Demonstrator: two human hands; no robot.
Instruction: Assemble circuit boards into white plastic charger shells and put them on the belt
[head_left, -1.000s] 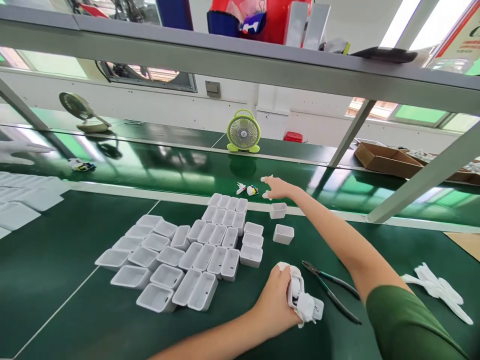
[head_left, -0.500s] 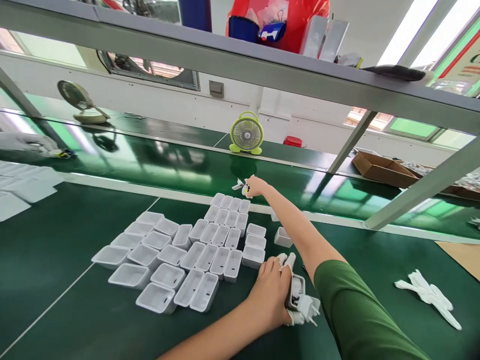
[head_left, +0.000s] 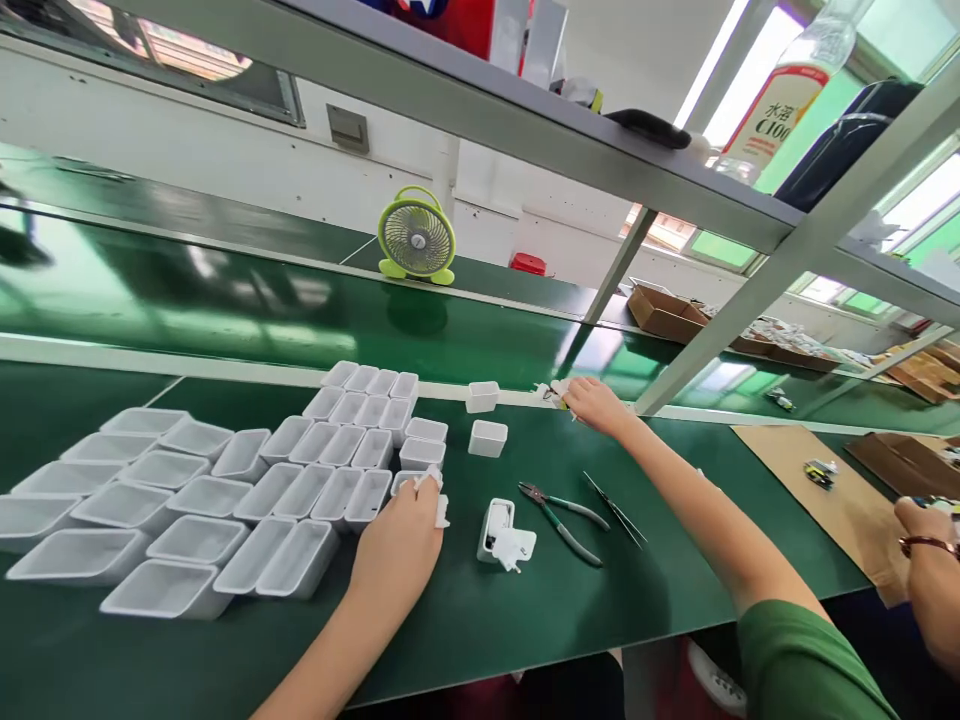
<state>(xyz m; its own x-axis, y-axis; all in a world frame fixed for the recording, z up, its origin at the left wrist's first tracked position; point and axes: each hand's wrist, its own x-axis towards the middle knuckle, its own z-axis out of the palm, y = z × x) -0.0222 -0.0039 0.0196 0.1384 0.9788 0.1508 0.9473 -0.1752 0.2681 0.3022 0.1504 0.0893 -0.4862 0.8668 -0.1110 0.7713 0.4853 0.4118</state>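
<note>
- The right hand (head_left: 596, 405) has its grip closed on a small part (head_left: 553, 393) by the table's far edge strip; pinching its firm body, rather than loose bits, would likely be gentler.
- The left hand (head_left: 397, 530) rests its covered fingertips on the end white box (head_left: 406, 481) of a short column; I cannot tell whether its grip is clasping it. Light pressure should avoid nudging its neighbours.
- The loaded box (head_left: 495, 530) stands on the table (head_left: 450, 640), between the left hand and the pliers (head_left: 559, 520), its plug piece (head_left: 514, 547) hanging over the side; it probably needs steadying before being handled.
- The tweezers (head_left: 615, 510) lie beyond the pliers, points worth avoiding.
</note>
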